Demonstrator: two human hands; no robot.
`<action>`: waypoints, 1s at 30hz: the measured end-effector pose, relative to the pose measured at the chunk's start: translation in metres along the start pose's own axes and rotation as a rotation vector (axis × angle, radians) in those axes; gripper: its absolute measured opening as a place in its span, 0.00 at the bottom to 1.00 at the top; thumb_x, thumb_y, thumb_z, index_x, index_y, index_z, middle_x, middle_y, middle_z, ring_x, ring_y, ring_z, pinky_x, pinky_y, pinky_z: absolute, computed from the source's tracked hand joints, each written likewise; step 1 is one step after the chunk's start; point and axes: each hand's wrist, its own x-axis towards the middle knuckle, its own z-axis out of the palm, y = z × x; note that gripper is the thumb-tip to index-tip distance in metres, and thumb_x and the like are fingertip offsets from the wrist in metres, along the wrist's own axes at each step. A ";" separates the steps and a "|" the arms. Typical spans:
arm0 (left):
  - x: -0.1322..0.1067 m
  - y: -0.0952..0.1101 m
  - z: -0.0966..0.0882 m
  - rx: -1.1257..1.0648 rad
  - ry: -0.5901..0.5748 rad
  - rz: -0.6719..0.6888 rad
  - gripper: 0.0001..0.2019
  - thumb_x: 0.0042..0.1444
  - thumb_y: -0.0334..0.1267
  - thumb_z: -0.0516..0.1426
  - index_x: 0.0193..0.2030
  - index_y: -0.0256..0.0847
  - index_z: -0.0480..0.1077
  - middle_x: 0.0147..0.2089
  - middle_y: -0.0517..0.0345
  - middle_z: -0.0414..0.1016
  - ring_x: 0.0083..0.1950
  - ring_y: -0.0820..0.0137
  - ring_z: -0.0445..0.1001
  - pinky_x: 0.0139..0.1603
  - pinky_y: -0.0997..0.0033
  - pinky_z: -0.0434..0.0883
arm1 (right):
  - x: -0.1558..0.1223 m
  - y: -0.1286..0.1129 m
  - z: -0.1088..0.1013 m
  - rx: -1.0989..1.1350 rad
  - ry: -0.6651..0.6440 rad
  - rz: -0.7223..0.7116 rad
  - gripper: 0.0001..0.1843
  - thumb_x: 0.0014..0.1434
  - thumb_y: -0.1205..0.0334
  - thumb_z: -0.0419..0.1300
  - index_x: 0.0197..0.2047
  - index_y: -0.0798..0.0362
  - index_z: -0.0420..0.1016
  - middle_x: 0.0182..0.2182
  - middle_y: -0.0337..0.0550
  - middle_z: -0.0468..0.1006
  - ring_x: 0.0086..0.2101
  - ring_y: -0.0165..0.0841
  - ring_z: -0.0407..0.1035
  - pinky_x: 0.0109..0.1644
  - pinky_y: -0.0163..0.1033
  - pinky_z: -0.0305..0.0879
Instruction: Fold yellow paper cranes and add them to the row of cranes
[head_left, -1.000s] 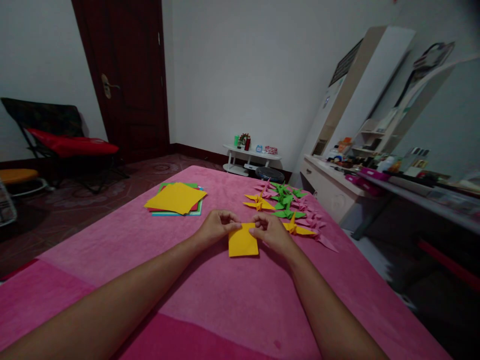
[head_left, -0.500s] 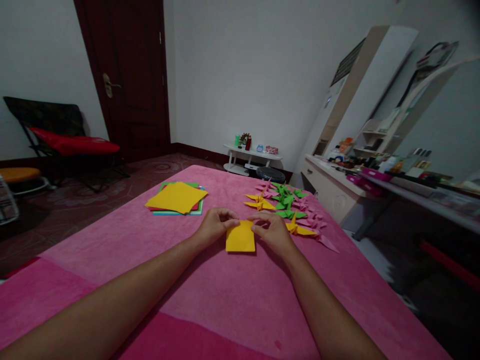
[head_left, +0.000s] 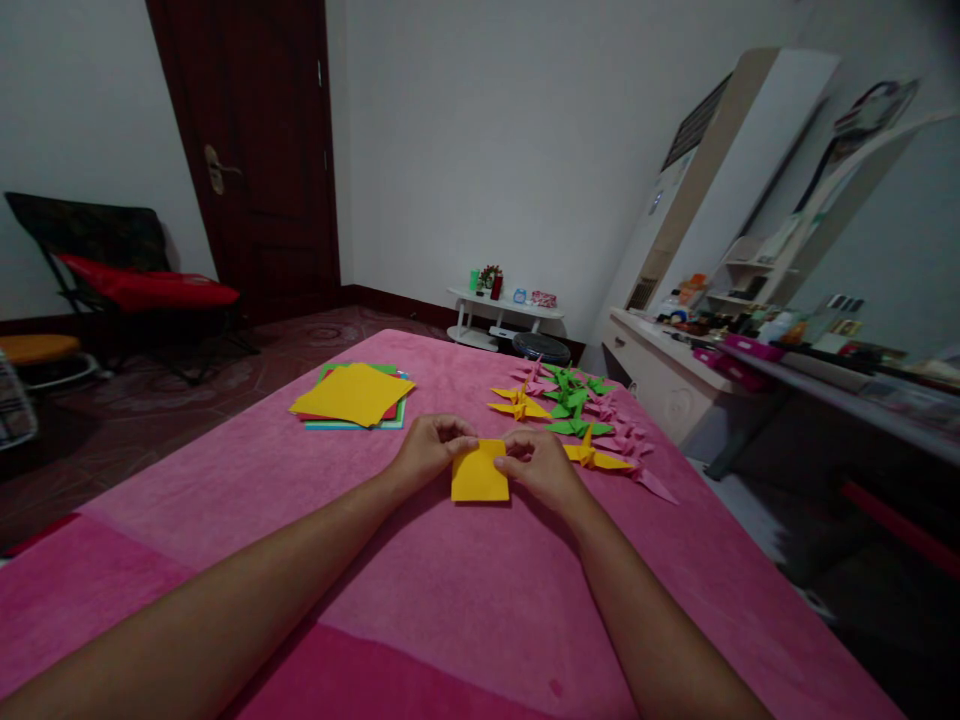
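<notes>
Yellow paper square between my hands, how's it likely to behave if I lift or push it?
The yellow paper square is probably light, being just paper. It may hold fairly stiff: its edges look straight, and it looks smaller than the stacked sheets, perhaps from folding. Being flat, it would likely slide rather than roll.

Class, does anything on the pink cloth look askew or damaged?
In the paper stack, the top yellow sheet lies turned against those below, whose red, green and blue edges stick out. The cloth has a small dark mark, cause unclear.
</notes>
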 end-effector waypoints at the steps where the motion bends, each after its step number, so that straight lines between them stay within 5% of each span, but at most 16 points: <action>1: 0.000 0.000 0.000 0.012 -0.011 0.010 0.08 0.42 0.37 0.61 0.28 0.33 0.71 0.26 0.57 0.73 0.26 0.74 0.69 0.28 0.76 0.64 | 0.000 0.000 0.000 -0.010 0.004 -0.002 0.02 0.43 0.67 0.59 0.22 0.56 0.72 0.23 0.38 0.73 0.26 0.29 0.66 0.29 0.32 0.60; 13: -0.005 0.014 -0.001 0.270 -0.098 0.121 0.22 0.54 0.51 0.51 0.25 0.33 0.74 0.19 0.58 0.68 0.23 0.74 0.64 0.24 0.77 0.59 | 0.002 0.006 -0.002 0.006 0.062 -0.058 0.08 0.44 0.71 0.57 0.29 0.54 0.75 0.27 0.40 0.75 0.29 0.32 0.68 0.33 0.35 0.63; 17: -0.006 0.018 -0.003 0.262 -0.012 0.134 0.22 0.55 0.51 0.50 0.31 0.33 0.76 0.26 0.54 0.73 0.26 0.72 0.67 0.26 0.76 0.61 | 0.004 0.001 -0.005 0.025 0.184 -0.173 0.08 0.43 0.73 0.57 0.26 0.53 0.76 0.36 0.44 0.75 0.39 0.35 0.69 0.46 0.40 0.62; 22: -0.006 0.021 -0.006 0.253 0.096 0.133 0.23 0.56 0.51 0.49 0.34 0.33 0.76 0.31 0.50 0.75 0.29 0.71 0.69 0.28 0.75 0.63 | 0.005 -0.003 -0.009 0.032 0.282 -0.239 0.13 0.44 0.76 0.53 0.26 0.52 0.75 0.39 0.44 0.73 0.43 0.35 0.67 0.51 0.43 0.60; 30: -0.002 0.010 -0.008 0.237 0.135 0.054 0.24 0.55 0.53 0.49 0.35 0.32 0.75 0.26 0.51 0.74 0.24 0.71 0.68 0.25 0.75 0.61 | -0.001 0.000 -0.009 -0.061 0.218 -0.294 0.15 0.44 0.78 0.51 0.25 0.50 0.73 0.42 0.43 0.74 0.46 0.36 0.66 0.52 0.45 0.60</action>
